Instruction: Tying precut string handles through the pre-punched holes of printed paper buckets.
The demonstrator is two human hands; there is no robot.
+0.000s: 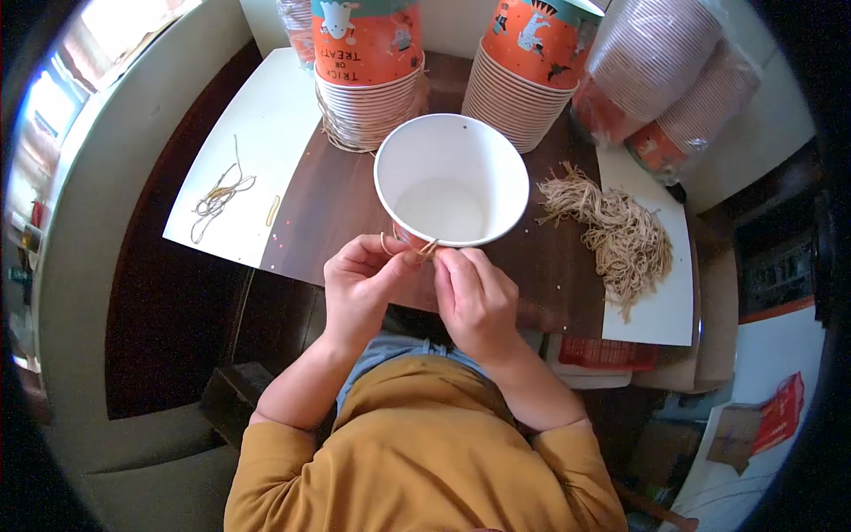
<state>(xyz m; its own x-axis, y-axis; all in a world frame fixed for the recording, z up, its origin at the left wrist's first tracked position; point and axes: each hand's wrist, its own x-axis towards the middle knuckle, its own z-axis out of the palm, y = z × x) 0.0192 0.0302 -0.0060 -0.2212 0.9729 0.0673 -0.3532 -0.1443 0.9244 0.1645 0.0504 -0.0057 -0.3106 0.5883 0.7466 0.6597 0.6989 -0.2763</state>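
Pale wall (449, 27) at its back, a dark brown counter with white ends (332, 208) stretches before a person in a mustard-yellow top (425, 434). Clear plastic wraps nested paper tubs (656, 71) at the far right. Nearer the middle rise two bare stacks, both orange with cartoon figures: the left stack (368, 44) bears white lettering, upside down from this view, with tan strands looped around its lower rims, and the right stack (527, 75) stands beyond the tub in use. That white-lined round paper tub (412, 160) sits open at the near middle of the counter, its mouth tilted toward the wearer. A heaped pile of tan cord (625, 239) lies right. Left hand (359, 279) and right hand (479, 293) meet at the near rim, fingers closed in pinches on a thin tan cord (428, 248). Left lie a loose tangle of string (222, 202) and a small yellow loop (273, 210).
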